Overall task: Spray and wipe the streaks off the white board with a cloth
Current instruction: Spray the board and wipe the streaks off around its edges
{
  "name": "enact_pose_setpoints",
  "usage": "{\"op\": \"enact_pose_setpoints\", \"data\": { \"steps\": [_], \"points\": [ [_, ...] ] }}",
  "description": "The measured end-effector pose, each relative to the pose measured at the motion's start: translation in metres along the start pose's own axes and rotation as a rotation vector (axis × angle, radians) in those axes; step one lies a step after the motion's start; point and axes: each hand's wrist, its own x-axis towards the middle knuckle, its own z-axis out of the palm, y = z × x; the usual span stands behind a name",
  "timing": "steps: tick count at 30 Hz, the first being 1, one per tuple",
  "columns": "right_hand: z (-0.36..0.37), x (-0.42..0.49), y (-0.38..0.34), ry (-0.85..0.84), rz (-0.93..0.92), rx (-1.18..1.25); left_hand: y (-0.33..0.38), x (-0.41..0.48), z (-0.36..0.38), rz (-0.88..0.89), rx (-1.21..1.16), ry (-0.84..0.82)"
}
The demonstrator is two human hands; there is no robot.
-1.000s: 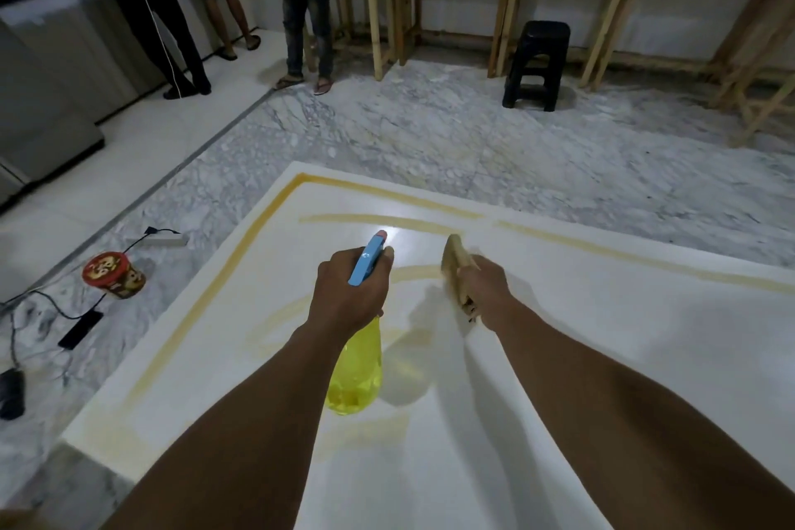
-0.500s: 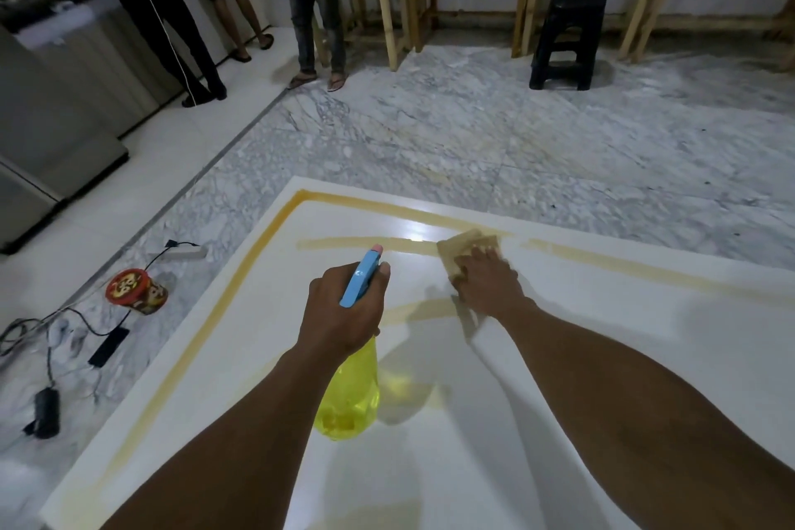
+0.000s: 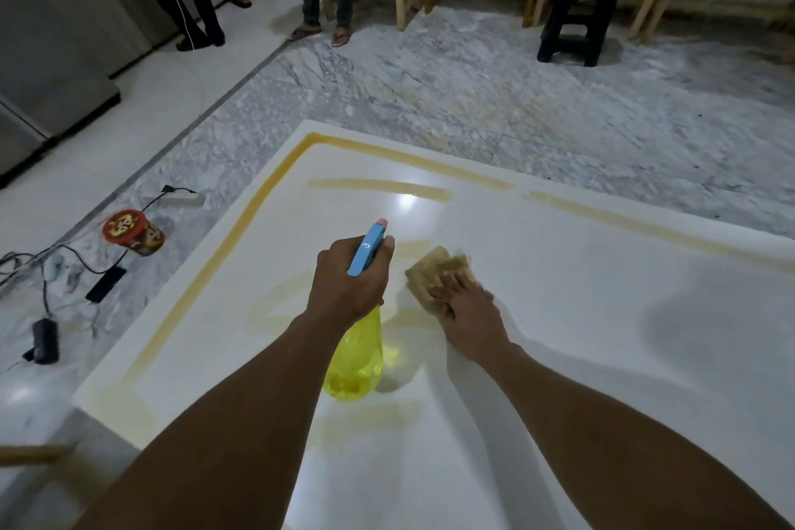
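Left hand (image 3: 350, 282) fingers grip the spray bottle (image 3: 355, 361); right hand (image 3: 466, 310), fingers seemingly flat, presses cloth (image 3: 432, 271) onto board (image 3: 602, 314).

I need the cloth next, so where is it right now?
In the head view the cloth lies flat on the white board just right of centre, pressed under the right hand, beside the spray bottle held in the left hand.

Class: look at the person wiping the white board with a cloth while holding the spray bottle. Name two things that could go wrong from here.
1. The cloth under the right hand looks stained, so it might smear the streaks rather than lift them.
2. The left hand holds the spray bottle aimed towards the cloth hand; a squeeze might wet the hand instead of the white board.
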Motion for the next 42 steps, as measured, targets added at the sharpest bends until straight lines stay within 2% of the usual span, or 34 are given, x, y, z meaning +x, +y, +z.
{"op": "enact_pose_setpoints", "data": {
  "steps": [4, 8, 17, 20, 23, 24, 25, 27, 30, 33, 38, 42],
  "points": [
    [0.034, -0.061, -0.031, -0.002, -0.001, 0.029, -0.016, -0.034, -0.016, 0.014, 0.006, -0.007],
    [0.063, -0.129, -0.071, 0.128, -0.012, 0.025, -0.034, -0.081, -0.047, 0.059, -0.015, -0.031],
    [0.109, -0.227, -0.130, 0.129, 0.074, -0.018, -0.072, -0.150, -0.111, 0.078, -0.023, -0.063],
    [0.077, -0.217, -0.148, 0.031, 0.295, 0.330, -0.073, -0.155, -0.118, 0.105, -0.043, -0.073],
    [0.045, -0.182, -0.154, 0.051, 0.723, 1.102, -0.065, -0.148, -0.121, 0.121, -0.057, -0.080],
    [0.036, -0.171, -0.152, 0.026, 0.813, 1.346, -0.062, -0.143, -0.120, 0.129, -0.056, -0.083],
    [0.026, -0.159, -0.153, -0.025, 0.838, 1.520, -0.057, -0.136, -0.119, 0.136, -0.064, -0.085],
    [0.008, -0.130, -0.150, -0.117, 0.800, 1.670, -0.048, -0.119, -0.115, 0.146, -0.073, -0.076],
    [-0.011, -0.077, -0.135, -0.046, 0.847, 1.601, -0.032, -0.086, -0.108, 0.124, -0.076, -0.055],
    [-0.034, -0.020, -0.118, 0.047, 0.756, 1.392, -0.016, -0.046, -0.101, 0.112, -0.081, -0.037],
    [-0.078, 0.074, -0.087, 0.285, 0.501, 0.699, 0.008, 0.022, -0.084, 0.112, -0.063, -0.003],
    [-0.082, 0.149, -0.035, 0.273, 0.281, 0.333, 0.019, 0.072, -0.063, 0.111, -0.079, 0.008]
  ]
}}
